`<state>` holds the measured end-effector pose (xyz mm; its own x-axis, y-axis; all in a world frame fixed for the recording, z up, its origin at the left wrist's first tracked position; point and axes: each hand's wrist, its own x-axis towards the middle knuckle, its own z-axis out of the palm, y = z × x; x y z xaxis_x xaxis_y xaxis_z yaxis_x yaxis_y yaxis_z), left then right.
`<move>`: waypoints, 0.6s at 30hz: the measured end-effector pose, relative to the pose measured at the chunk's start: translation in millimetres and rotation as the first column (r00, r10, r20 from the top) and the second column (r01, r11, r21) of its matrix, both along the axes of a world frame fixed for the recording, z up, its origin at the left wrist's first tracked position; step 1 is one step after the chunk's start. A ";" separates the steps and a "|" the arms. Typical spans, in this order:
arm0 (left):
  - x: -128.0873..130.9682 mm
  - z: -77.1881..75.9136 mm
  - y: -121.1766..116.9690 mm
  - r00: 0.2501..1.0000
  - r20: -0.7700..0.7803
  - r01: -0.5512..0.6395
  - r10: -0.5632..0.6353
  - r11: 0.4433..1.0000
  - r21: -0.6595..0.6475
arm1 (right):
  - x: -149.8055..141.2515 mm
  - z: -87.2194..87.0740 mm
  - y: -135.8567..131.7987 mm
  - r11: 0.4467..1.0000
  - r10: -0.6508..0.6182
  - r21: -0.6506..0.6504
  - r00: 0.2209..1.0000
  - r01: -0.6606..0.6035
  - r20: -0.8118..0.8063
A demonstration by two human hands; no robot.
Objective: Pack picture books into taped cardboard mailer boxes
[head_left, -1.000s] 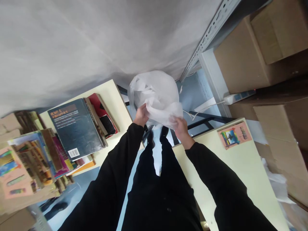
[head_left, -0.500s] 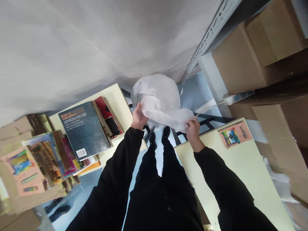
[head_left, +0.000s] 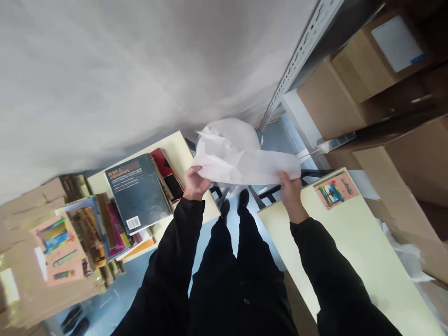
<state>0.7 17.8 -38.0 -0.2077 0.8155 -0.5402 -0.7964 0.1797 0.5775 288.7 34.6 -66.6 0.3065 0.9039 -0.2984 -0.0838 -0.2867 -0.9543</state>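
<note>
A sheet of thin white foam wrap [head_left: 259, 167] stretches between my two hands, its left part crumpled and its right part flatter. My left hand [head_left: 197, 183] grips the lower left edge with the fingers closed on it. At the other end my right hand [head_left: 291, 190] pinches the sheet, thumb on top. Just behind the sheet bulges a large rounded white bundle [head_left: 241, 128], which looks like the same wrap. Whether sheet and bundle are joined I cannot tell.
On the left table [head_left: 182, 140] lies a dark blue book [head_left: 138, 196] beside other books. More books [head_left: 84, 233] are stacked on cardboard further left. A pink booklet [head_left: 336, 191] rests on the right table [head_left: 336, 252]. Cardboard boxes [head_left: 336, 98] fill shelving at right, near a power strip [head_left: 338, 142].
My hands have moved farther apart, the right one slightly rightward and the left one leftward and down. Between them the white wrap has been pulled out flatter and wider. The view has shifted slightly.
</note>
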 end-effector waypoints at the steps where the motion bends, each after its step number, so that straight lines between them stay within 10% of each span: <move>1: -2.2 4.9 -4.9 1.000 -0.002 0.001 -0.001 1.000 0.020 | 0.1 5.1 -1.1 1.000 -0.015 0.009 0.999 0.014 0.038; 10: -23.0 56.1 -35.7 1.000 0.024 -0.021 0.017 0.984 0.177 | 9.0 65.8 -51.8 0.995 -0.071 0.090 0.918 0.039 0.389; 18: -33.4 89.0 -40.0 0.993 -0.060 0.109 -0.100 0.978 0.178 | 50.0 113.7 -155.9 0.965 -0.262 0.143 0.822 0.219 0.506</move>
